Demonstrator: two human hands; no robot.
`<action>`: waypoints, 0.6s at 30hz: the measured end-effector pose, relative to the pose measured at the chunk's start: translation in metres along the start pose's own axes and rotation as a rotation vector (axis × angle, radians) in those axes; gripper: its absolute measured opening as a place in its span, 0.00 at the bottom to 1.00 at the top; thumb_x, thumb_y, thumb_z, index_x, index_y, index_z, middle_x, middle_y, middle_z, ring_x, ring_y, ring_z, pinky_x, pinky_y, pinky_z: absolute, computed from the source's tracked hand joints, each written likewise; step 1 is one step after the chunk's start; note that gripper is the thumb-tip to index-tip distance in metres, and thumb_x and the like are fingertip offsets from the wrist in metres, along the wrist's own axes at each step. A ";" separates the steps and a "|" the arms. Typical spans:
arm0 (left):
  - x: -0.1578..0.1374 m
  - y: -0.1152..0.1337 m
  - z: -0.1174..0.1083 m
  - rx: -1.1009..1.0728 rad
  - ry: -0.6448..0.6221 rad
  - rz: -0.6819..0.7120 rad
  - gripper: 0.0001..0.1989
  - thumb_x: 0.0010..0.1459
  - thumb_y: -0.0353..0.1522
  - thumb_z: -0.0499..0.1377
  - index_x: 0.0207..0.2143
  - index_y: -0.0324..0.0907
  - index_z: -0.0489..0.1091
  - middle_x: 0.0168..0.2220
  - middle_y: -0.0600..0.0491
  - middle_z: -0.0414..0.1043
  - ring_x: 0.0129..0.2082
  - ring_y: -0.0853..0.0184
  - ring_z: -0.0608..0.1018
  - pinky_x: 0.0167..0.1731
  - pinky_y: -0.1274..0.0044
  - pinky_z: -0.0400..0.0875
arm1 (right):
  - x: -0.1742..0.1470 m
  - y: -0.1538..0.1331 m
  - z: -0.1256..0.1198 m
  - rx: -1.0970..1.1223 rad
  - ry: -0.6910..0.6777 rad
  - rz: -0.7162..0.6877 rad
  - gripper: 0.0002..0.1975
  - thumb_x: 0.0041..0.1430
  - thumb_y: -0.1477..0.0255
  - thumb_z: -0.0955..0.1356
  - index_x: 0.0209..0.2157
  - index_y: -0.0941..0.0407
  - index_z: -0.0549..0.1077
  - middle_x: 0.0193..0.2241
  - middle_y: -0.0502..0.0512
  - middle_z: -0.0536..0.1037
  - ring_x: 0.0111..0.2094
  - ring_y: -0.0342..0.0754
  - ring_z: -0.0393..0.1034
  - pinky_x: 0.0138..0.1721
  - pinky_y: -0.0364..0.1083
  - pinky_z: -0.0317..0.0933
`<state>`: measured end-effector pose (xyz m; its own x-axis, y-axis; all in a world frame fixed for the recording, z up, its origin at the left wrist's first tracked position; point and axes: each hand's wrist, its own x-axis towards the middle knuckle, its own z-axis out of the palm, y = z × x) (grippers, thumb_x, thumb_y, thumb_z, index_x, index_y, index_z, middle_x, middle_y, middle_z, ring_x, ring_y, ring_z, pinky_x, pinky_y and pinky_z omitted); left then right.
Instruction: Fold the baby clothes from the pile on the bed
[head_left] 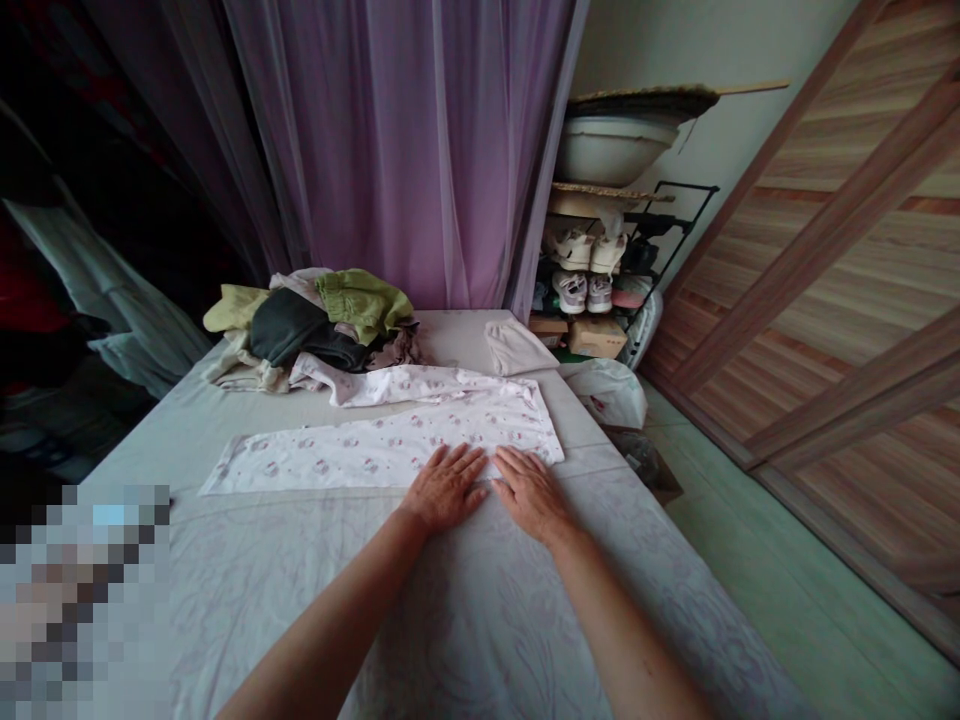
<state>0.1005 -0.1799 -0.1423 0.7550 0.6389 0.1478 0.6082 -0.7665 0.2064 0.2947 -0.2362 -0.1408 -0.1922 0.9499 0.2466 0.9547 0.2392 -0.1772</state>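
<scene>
My left hand (448, 490) and right hand (530, 490) are palms-down, fingers loosely spread, on the printed garment (330, 455) near the bed's (315, 600) right edge. I'd press lightly and smooth outward so creases don't bunch.

"What is seen beyond the hands (446, 488)?"

"A purple curtain (390, 150) is hung there in folds, behind the far edge of the cloth-covered surface (247, 570)."

"And to the right of the hands?"

"A pale, greenish floor (765, 560) is bordered by wood-grained panels (847, 300); farther ahead on that side, a black-framed rack (690, 186) is set by a pale wall (742, 50)."

"How is the room lit?"

"Dimly; the area well left of the hands is sunk in shadow."
</scene>
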 end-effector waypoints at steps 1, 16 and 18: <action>-0.001 0.000 0.000 0.003 -0.002 0.000 0.29 0.67 0.48 0.42 0.66 0.48 0.55 0.67 0.52 0.56 0.67 0.60 0.57 0.65 0.61 0.48 | 0.000 0.001 0.001 -0.020 -0.016 0.043 0.21 0.67 0.68 0.59 0.59 0.55 0.68 0.61 0.59 0.67 0.62 0.51 0.58 0.63 0.56 0.48; -0.013 0.002 -0.003 0.030 0.026 -0.073 0.31 0.66 0.49 0.44 0.65 0.43 0.57 0.66 0.48 0.58 0.66 0.58 0.59 0.64 0.61 0.52 | -0.007 0.020 0.003 -0.182 0.036 0.380 0.22 0.68 0.65 0.57 0.59 0.56 0.67 0.62 0.62 0.66 0.63 0.56 0.56 0.63 0.64 0.41; -0.016 0.002 -0.003 0.032 0.036 -0.080 0.31 0.66 0.49 0.44 0.65 0.43 0.57 0.66 0.47 0.57 0.66 0.57 0.59 0.64 0.60 0.53 | -0.007 0.022 0.002 -0.187 0.054 0.374 0.22 0.68 0.65 0.57 0.59 0.55 0.67 0.62 0.62 0.66 0.63 0.56 0.56 0.63 0.64 0.41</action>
<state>0.0892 -0.1910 -0.1415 0.6946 0.6997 0.1672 0.6742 -0.7142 0.1881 0.3166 -0.2376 -0.1483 0.1831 0.9512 0.2484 0.9821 -0.1656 -0.0896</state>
